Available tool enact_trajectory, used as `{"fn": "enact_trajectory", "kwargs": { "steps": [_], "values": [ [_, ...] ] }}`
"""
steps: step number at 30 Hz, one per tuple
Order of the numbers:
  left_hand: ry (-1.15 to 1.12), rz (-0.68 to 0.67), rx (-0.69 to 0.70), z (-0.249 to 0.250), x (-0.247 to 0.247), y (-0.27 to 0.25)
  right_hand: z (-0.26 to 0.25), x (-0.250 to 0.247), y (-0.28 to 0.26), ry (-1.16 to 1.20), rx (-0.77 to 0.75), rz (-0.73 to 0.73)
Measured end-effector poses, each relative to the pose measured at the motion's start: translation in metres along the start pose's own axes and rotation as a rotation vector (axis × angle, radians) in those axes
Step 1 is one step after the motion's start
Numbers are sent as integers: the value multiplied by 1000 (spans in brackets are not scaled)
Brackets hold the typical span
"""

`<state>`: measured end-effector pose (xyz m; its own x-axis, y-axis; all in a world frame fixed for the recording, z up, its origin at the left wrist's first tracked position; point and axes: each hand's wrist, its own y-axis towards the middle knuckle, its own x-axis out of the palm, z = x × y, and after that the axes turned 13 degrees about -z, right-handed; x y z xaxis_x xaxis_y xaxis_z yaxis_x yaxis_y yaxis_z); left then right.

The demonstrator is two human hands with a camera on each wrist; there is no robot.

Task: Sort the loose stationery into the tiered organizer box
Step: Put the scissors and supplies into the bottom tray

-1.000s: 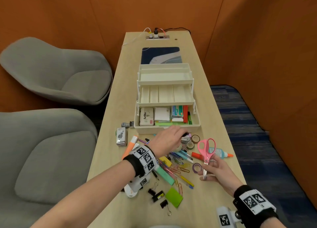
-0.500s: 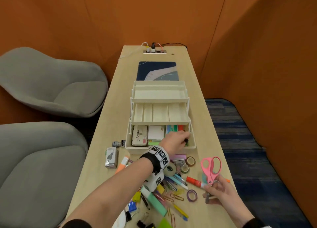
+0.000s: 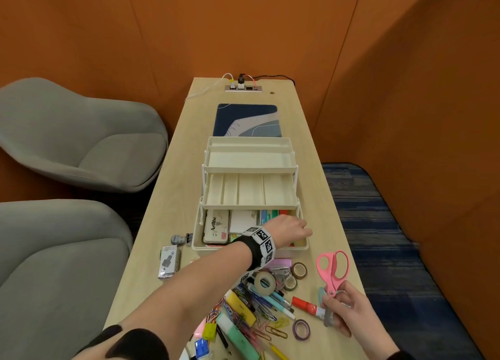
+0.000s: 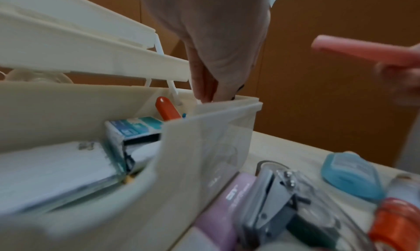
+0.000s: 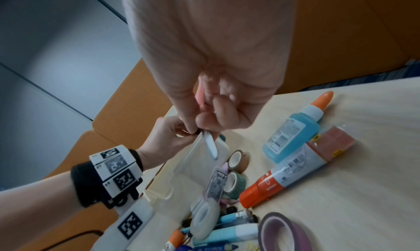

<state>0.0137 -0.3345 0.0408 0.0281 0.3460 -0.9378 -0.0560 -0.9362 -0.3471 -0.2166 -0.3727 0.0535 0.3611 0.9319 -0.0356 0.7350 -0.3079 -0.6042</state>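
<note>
Cream organizer (image 3: 250,247) stands open on the tabletop (image 3: 319,148), three tiers stepped back. Left hand (image 3: 288,228) reaches into the bottom tier's right end, fingers (image 4: 202,86) bunched downward on a small dark item; grip not clear. Right hand (image 3: 345,309) grips pink scissors (image 3: 333,270) by the blades, handles up, above the loose stationery (image 3: 259,305) lying just in front of the organizer.

Light wooden table (image 3: 319,175) under organizer box (image 3: 250,247), mat (image 3: 247,120), loose stationery (image 3: 259,305)
</note>
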Motion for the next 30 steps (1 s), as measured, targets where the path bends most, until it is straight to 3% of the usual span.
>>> {"fn": "enact_trajectory", "kwargs": {
  "steps": [8, 14, 17, 24, 28, 30],
  "values": [
    [66, -61, -1, -6, 4, 1, -4, 7, -1, 8, -61, -5],
    [91, -173, -43, -9, 7, 5, -8, 10, 5, 184, -19, 74],
    [-6, -95, -90, -14, 13, 0, -21, 8, 9, 148, -30, 127],
    [-558, 215, -373, -20, 22, -42, -74, 3, 39, -191, -491, 197],
    [-988, 360, -449, -7, 16, -61, -82, 5, 79, -850, -555, 81],
    [-1121, 386, -446, -2, 14, -62, -82, 1, 95, -1064, -550, 24]
  ]
}}
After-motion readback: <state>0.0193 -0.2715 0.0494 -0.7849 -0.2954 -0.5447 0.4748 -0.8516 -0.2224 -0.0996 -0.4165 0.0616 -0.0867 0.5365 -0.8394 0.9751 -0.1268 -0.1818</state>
